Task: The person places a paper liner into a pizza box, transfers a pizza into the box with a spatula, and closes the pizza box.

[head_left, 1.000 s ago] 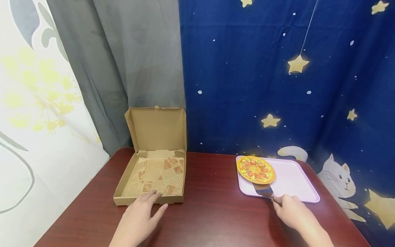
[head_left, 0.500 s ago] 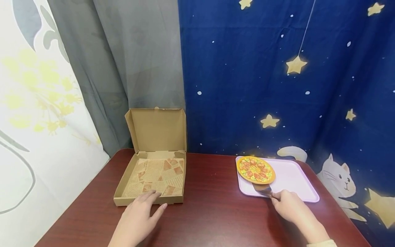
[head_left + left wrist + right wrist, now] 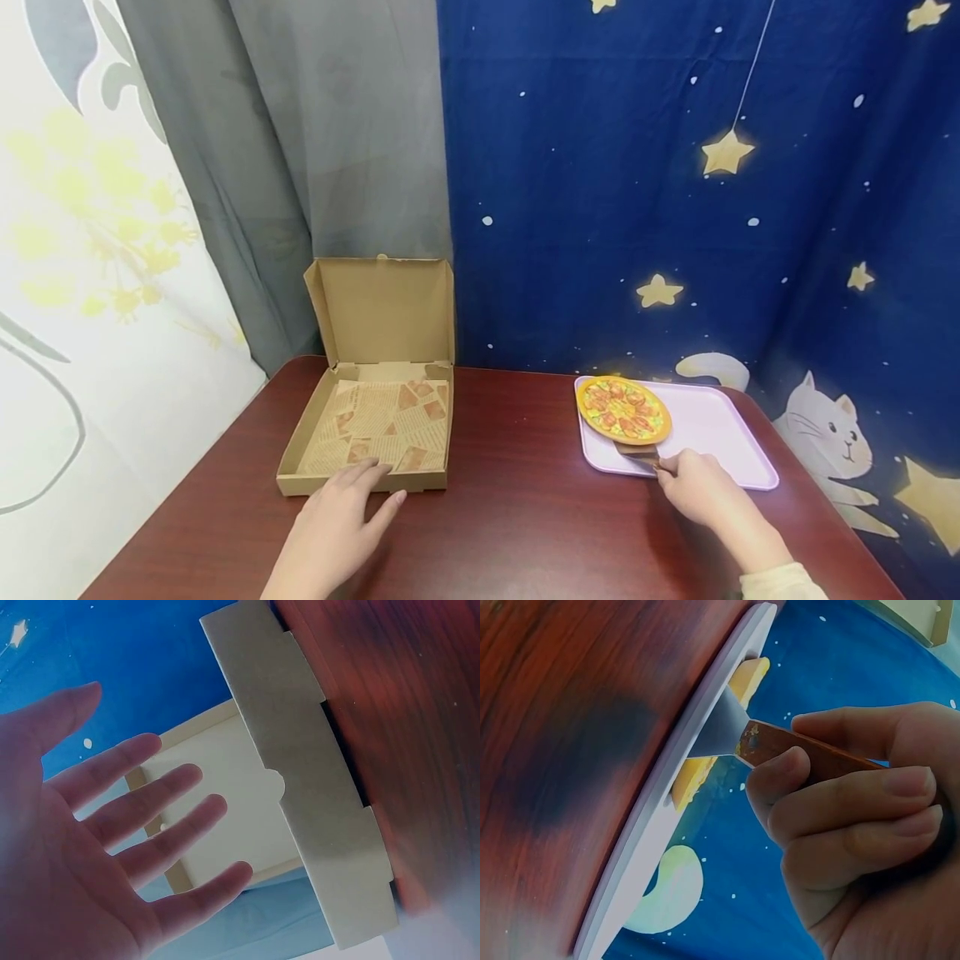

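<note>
My right hand (image 3: 705,492) grips the brown wooden handle of a spatula (image 3: 802,750), fingers curled round it. Its flat metal blade (image 3: 724,727) slants over the tray's raised rim and meets the near edge of a toy-like pizza (image 3: 624,409), part of the blade being hidden by it. The pizza has an orange crust and lies at the left end of a pale pink tray (image 3: 720,425). My left hand (image 3: 333,521) is held with spread fingers by the front wall of an open cardboard pizza box (image 3: 296,780), holding nothing.
Patterned brown paper (image 3: 390,421) lines the box, whose lid (image 3: 386,312) stands upright at the back. Dark red table (image 3: 517,467) lies between box and tray. Behind it hang a grey curtain (image 3: 375,125) and a blue starry curtain (image 3: 570,208).
My right hand has moved slightly forward and left with the spatula, and less of the blade shows in front of the pizza. My left hand stays in place beside the box.
</note>
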`<action>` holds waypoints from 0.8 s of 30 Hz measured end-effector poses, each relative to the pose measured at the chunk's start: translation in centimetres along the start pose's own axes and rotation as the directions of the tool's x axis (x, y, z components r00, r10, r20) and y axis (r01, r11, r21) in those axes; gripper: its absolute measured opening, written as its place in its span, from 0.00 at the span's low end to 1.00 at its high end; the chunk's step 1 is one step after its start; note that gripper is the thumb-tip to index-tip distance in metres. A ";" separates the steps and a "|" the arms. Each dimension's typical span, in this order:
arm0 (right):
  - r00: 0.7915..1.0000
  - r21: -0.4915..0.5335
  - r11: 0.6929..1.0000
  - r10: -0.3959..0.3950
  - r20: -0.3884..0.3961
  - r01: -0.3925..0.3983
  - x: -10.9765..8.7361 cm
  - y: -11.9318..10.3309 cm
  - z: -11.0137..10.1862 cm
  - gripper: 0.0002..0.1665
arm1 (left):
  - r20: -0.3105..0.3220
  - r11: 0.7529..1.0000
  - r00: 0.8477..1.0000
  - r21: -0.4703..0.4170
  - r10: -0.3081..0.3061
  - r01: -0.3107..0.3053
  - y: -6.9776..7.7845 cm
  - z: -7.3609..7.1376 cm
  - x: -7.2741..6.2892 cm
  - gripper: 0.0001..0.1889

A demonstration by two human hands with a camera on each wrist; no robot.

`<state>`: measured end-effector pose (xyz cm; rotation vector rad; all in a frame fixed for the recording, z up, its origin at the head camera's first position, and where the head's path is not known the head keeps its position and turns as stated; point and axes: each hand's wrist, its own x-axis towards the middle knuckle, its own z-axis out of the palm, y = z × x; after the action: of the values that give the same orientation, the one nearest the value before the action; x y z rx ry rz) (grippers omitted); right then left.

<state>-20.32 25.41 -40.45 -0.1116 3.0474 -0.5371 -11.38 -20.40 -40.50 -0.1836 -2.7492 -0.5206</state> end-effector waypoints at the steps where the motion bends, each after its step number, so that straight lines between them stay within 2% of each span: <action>1: 1.000 0.000 1.000 0.001 0.002 -0.001 0.1 0.0 0.0 0.17 | 0.001 1.000 1.000 -0.001 0.001 -0.001 0.0 0.0 0.0 0.23; 17: 0.998 0.061 0.997 0.049 0.034 -0.051 0.6 0.0 0.1 0.20 | 0.012 1.000 1.000 -0.007 -0.005 0.005 0.0 0.2 0.0 0.23; 24: 0.998 0.052 0.997 0.057 0.016 -0.058 0.7 0.3 0.2 0.21 | 0.002 1.000 1.000 -0.002 -0.003 0.003 0.0 0.3 0.1 0.23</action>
<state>-21.08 25.60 -40.77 -0.0253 3.0096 -0.6088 -11.53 -20.27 -40.74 -0.1804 -2.7517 -0.5241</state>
